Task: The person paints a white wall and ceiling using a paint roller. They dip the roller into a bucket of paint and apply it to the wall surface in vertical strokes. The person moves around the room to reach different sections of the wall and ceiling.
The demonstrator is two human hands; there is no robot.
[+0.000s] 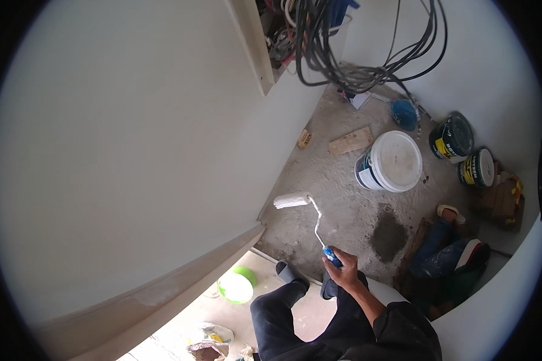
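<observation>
My right hand (344,269) grips the blue handle (332,256) of a paint roller. The roller's bent wire frame (318,222), coated in white paint, leads up to a white roller sleeve (292,200). That sleeve is held out over the rough concrete floor (293,234), near the base of the white wall (140,149). No surface is plainly touched by the sleeve. My left hand is out of view. Below my right hand are my dark trousers (275,311) and slippers, by the doorway threshold.
A lidded white pail (396,160) stands ahead, with two dark Boysen paint cans (454,137) and a blue bucket (404,113) beyond. Black cables (343,72) hang overhead. At right sits another person in paint-spotted jeans (445,259). A green-rimmed tub (236,286) lies left of my feet.
</observation>
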